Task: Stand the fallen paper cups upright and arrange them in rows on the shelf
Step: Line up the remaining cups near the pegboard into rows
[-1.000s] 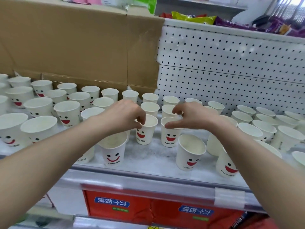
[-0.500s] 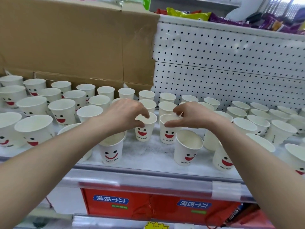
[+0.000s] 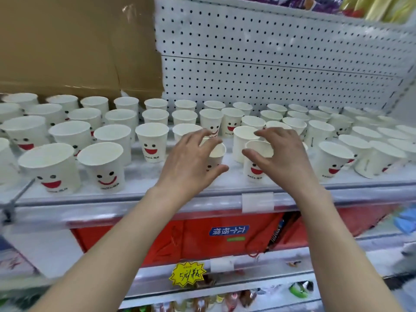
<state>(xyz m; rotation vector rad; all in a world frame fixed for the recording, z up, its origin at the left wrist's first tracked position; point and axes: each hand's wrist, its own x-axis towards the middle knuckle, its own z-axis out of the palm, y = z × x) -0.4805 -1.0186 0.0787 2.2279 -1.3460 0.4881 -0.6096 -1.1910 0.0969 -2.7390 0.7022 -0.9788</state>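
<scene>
Many white paper cups with red smiley faces stand upright in rows on the white shelf [image 3: 135, 194]. My left hand [image 3: 189, 165] curls around a front-row paper cup [image 3: 218, 152], thumb in front and fingers over its back rim. My right hand [image 3: 283, 156] is at a neighbouring paper cup [image 3: 254, 171], its thumb on the left rim and its fingers above the back of the rim. Both cups rest upright on the shelf. My hands hide part of each.
A brown cardboard sheet [image 3: 67, 41] stands behind the left rows and a white pegboard [image 3: 270, 64] behind the right. Cups on the right [image 3: 371, 161] are packed less evenly. A price-tag holder [image 3: 257, 201] sits on the shelf's front lip, with red packaging [image 3: 198, 239] below.
My view shifted right and closer. Both hands came back from the second row to the two front-row cups, and the fingers spread wider.
</scene>
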